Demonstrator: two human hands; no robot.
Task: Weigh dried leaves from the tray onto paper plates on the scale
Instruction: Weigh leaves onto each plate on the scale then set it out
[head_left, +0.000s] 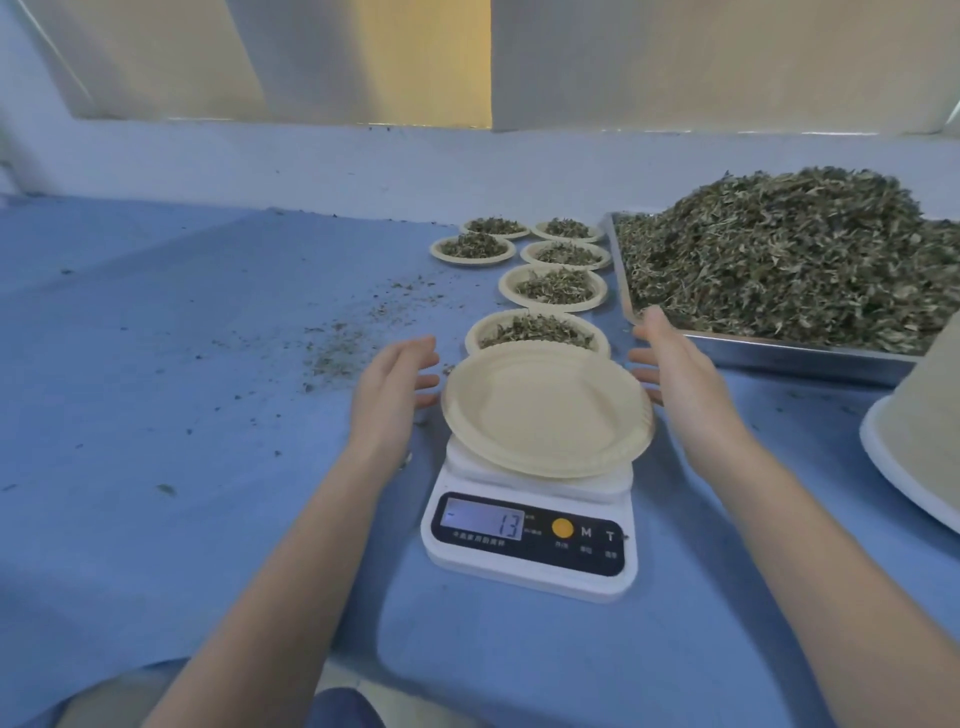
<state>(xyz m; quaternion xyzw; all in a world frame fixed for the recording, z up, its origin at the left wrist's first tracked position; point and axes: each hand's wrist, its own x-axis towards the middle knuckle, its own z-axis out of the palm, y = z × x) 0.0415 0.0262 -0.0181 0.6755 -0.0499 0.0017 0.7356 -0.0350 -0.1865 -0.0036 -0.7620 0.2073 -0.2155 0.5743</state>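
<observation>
An empty beige paper plate (545, 408) lies on the white kitchen scale (530, 540), whose display reads 13. My left hand (395, 389) hovers just left of the plate with relaxed fingers, holding nothing. My right hand (675, 369) is beside the plate's right rim, fingers straight; whether it touches the rim is unclear. A metal tray (769, 353) at the right carries a big heap of dried leaves (779, 260). Several paper plates with leaves (553, 286) stand in a row behind the scale.
Leaf crumbs (353, 338) are scattered over the blue table cover left of the plates. A stack of unused paper plates (919, 447) sits at the right edge. A pale blue wall ledge (363, 161) runs behind the table.
</observation>
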